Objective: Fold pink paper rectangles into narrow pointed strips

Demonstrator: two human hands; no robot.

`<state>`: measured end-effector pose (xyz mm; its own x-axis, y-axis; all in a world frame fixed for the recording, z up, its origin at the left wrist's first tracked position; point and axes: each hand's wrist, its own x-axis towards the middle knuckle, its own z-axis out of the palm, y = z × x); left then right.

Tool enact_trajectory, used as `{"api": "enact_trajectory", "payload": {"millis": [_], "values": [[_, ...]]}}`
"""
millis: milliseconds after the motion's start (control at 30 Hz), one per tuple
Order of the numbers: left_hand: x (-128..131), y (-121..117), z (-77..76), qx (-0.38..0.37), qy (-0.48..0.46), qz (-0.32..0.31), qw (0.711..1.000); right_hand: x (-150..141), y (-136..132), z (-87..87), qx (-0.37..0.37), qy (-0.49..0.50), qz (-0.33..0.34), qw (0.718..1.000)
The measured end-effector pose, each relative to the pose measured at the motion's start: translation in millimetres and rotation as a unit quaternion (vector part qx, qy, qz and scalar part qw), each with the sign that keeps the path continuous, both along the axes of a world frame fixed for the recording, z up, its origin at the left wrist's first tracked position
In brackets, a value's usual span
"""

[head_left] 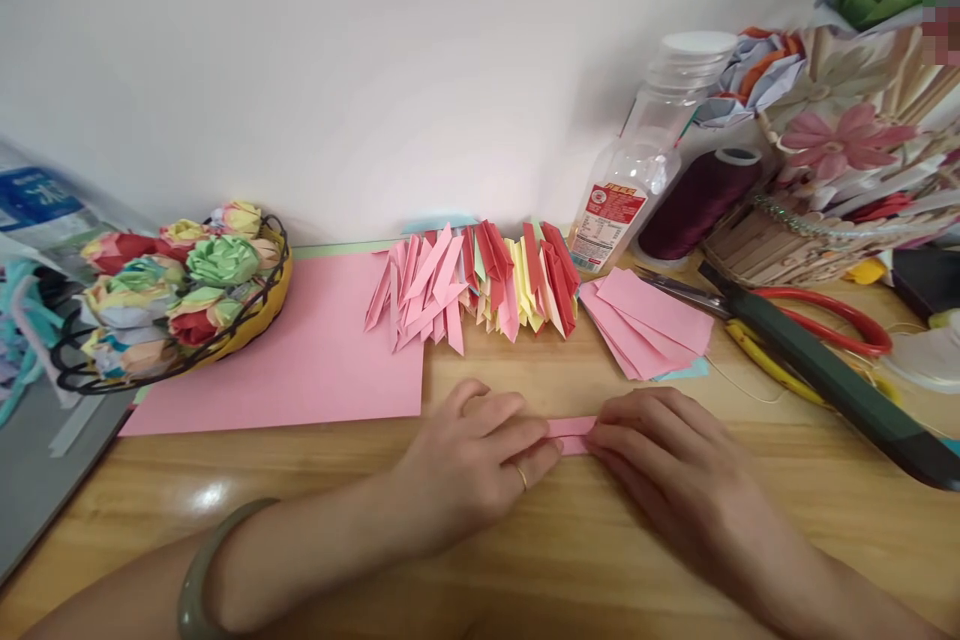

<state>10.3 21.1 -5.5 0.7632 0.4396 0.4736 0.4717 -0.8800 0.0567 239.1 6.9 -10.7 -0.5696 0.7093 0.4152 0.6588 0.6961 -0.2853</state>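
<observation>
A narrow folded strip of pink paper [570, 436] lies on the wooden table between my two hands, with a crease running along its length. My left hand [484, 450], wearing a ring, has its fingers closed on the strip's left end. At the other end, the fingertips of my right hand [664, 455] are pressed together on the paper. Both ends of the strip are hidden under the fingers. Just beyond are a pile of folded pink, red and yellow paper pieces [427, 285] and a fanned stack of pink paper rectangles [652, 320].
A yellow basket [281, 295] of paper flowers rests partly over a large pink sheet [337, 360] at left. Along the right stand a clear bottle [622, 190], a dark thread spool [701, 205] and a wooden-stick basket [780, 245]. Scissors [825, 320] lie beside a dark green cutter [840, 380].
</observation>
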Motion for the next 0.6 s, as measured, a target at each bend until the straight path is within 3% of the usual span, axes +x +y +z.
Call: {"api": "enact_trajectory", "payload": {"millis": [233, 400, 600], "values": [[0.1, -6.8, -3.2, 0.058, 0.062, -0.017, 0.996, 2.1, -7.4, 8.2, 0.115, -0.070, 0.059, 0.989], [0.5, -11.4, -7.8, 0.063, 0.051, -0.010, 0.997, -1.9, -12.2, 3.1, 0.125, -0.095, 0.041, 0.987], [-0.8, -14.3, -7.1, 0.074, 0.106, 0.002, 0.992, -1.2, -14.5, 3.8, 0.124, -0.103, 0.047, 0.986]]}}
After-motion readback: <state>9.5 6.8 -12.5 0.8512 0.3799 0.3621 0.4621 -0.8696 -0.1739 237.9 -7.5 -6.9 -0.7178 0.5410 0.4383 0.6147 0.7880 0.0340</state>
